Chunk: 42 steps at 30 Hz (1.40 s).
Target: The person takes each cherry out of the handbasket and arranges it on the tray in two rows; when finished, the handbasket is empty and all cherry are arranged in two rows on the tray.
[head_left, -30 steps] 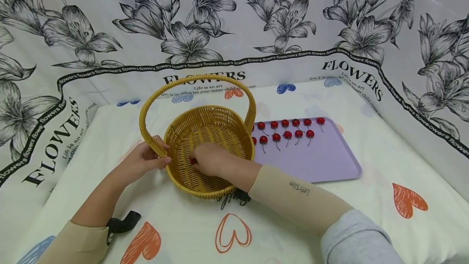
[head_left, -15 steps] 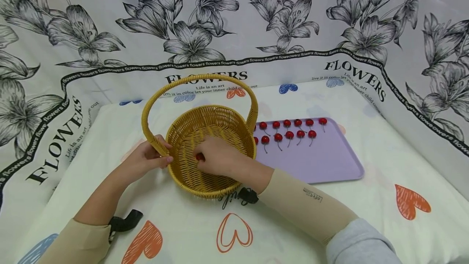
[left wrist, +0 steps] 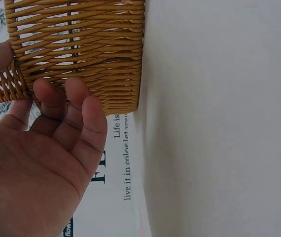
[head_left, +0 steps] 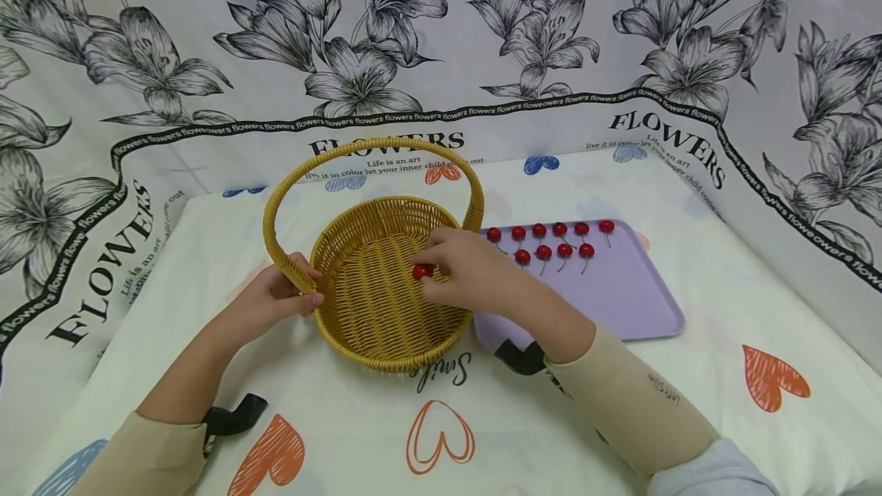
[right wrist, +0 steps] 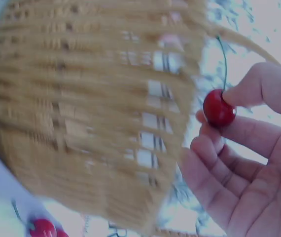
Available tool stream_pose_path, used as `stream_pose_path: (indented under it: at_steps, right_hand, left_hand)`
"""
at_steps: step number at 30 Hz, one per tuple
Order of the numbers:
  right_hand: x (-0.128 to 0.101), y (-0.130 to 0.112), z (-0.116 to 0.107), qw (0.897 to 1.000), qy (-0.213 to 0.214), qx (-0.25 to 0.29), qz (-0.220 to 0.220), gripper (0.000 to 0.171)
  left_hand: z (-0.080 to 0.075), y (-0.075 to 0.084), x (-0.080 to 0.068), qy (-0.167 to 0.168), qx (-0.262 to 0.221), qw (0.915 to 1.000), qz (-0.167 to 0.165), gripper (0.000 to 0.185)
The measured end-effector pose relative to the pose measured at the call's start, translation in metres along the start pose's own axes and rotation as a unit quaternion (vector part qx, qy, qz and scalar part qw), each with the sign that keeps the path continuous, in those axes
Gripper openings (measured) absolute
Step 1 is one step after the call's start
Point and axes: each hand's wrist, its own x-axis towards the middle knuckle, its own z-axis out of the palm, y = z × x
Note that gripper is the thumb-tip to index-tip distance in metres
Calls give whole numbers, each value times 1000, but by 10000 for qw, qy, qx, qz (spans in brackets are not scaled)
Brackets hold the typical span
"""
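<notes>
The left hand is curling round the basket where the handle meets the rim, at the basket's nine o'clock side; the left wrist view shows its fingers pressing against the woven wall. The right hand is pinching a cherry between thumb and fingertips, holding it above the inside of the basket toward its three o'clock edge. The right wrist view shows the cherry's green stem sticking up from the pinch. The basket is sitting on a heart-printed cloth covering the worktop. At three o'clock from the basket, a purple tray is lying just beside it, carrying two rows of cherries.
</notes>
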Motion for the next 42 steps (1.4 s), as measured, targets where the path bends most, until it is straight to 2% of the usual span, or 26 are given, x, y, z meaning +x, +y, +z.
stream_pose_path:
  at_steps: [9, 15, 18, 21, 25, 27, 35, 42]
  right_hand:
    - [-19, 28, -33, 9945, 106, 930, 464, 29]
    - [-33, 43, -58, 9906, 74, 1263, 526, 28]
    - [-44, 55, -72, 9869, 161, 1450, 692, 28]
    - [-55, 70, -85, 9848, 329, 1416, 947, 27]
    - [-71, 91, -101, 9797, 639, 1151, 1514, 27]
    - [-79, 102, -107, 9737, 722, 1078, 1874, 29]
    - [-108, 167, -114, 9534, 678, 1026, 2755, 34]
    - [-128, 211, -104, 9406, 21, 1236, 3163, 38]
  left_hand:
    - [-1, -1, -1, 15, -26, 10000, 5, 22]
    - [0, -1, -1, -26, -63, 10000, 36, 22]
    - [0, -1, -1, -49, -98, 9999, 48, 21]
    - [0, -2, 0, -47, -110, 9999, 43, 22]
    - [-1, -2, 0, -60, -133, 9999, 18, 22]
    - [-1, -2, 0, -70, -157, 9999, -13, 22]
    - [-2, -2, -1, -69, -127, 9999, -37, 23]
    - [-2, -2, -1, -57, -106, 9999, -19, 23]
